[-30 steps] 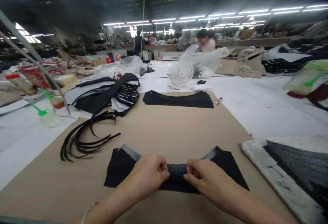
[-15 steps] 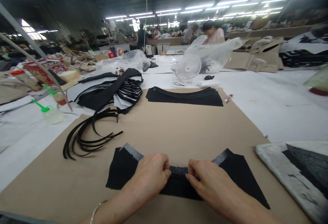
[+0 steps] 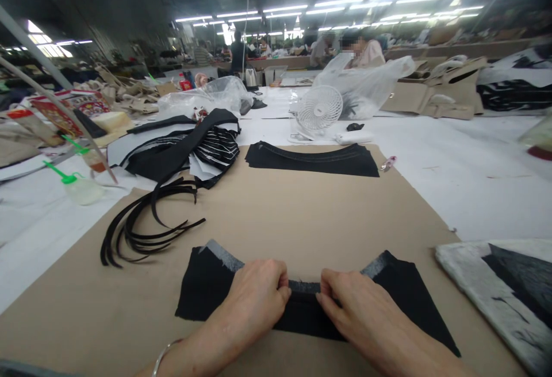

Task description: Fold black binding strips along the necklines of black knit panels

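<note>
A curved black fabric piece (image 3: 414, 302) lies on brown paper in front of me, with a greyish band along its concave upper edge. My left hand (image 3: 261, 288) pinches that edge left of its middle, thumb against the curled fingers. Just to the right, my right hand (image 3: 351, 296) grips the same edge in a similar pinch. Between the two hands a short stretch of the edge shows, with a fold or ridge below the grey band. The fingertips partly hide how the cloth is held. A bracelet (image 3: 163, 357) circles my left wrist.
Black strips (image 3: 129, 233) lie at left, near a heap of black pieces (image 3: 172, 156). More curved black pieces (image 3: 310, 161) are stacked ahead. Behind them stands a white fan (image 3: 321, 107). A pale slab (image 3: 470, 285) is at right, green-capped bottles (image 3: 81, 188) at left. People sit farther back.
The camera view has shifted slightly. Both hands keep their pinch on the fabric edge, almost in the same place, and the fabric has barely moved.
</note>
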`<state>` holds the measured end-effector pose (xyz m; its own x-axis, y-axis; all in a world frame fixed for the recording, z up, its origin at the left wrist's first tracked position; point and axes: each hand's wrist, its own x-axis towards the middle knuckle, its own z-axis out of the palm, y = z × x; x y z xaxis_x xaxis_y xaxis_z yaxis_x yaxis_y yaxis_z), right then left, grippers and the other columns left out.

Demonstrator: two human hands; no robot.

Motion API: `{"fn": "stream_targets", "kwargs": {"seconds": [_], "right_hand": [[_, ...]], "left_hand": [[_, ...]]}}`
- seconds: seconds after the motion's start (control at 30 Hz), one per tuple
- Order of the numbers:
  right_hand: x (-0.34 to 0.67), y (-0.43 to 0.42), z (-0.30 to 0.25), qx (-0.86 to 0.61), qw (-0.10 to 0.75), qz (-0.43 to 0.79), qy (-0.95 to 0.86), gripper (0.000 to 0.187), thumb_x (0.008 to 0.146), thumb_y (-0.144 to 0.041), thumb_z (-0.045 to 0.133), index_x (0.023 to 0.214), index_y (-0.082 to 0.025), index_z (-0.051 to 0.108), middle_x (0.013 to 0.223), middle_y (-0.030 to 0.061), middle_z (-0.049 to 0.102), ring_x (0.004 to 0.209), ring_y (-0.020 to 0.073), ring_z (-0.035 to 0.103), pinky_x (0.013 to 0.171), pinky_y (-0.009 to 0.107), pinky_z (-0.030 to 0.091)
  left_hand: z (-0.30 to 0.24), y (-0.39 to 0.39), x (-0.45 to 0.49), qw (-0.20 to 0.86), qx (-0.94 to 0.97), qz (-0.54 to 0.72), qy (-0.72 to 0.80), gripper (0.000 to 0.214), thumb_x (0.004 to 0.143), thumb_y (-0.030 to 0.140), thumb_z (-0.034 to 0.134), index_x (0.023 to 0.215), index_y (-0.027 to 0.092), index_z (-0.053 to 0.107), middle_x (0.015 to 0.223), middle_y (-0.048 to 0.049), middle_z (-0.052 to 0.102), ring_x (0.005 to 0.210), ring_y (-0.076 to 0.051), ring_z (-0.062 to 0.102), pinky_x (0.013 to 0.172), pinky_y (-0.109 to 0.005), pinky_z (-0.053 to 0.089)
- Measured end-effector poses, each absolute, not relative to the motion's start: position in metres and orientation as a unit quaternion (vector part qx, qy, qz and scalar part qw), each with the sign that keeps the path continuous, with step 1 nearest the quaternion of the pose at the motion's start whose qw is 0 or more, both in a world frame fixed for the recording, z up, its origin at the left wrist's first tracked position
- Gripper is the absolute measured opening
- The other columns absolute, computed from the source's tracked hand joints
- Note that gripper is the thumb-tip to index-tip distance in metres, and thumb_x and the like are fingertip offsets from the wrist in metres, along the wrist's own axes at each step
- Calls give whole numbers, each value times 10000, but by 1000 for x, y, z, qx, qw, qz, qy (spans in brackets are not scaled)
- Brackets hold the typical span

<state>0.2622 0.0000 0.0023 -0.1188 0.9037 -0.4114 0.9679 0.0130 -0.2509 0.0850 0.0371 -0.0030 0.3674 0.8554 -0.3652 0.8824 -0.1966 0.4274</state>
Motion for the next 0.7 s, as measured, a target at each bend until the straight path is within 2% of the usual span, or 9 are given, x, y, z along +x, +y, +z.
{"fn": "stream_targets", "kwargs": {"seconds": [0.7], "right_hand": [[255, 2, -1, 660, 68, -242, 708, 194, 895, -189, 447, 778, -179, 601, 758, 82, 682, 712, 229, 636, 547, 287, 230]], "left_hand": [[-2, 40, 80, 294, 769, -34, 567, 153, 747, 240, 526, 757, 212, 676, 755, -40, 697, 743, -208, 630, 611, -276, 346]]}}
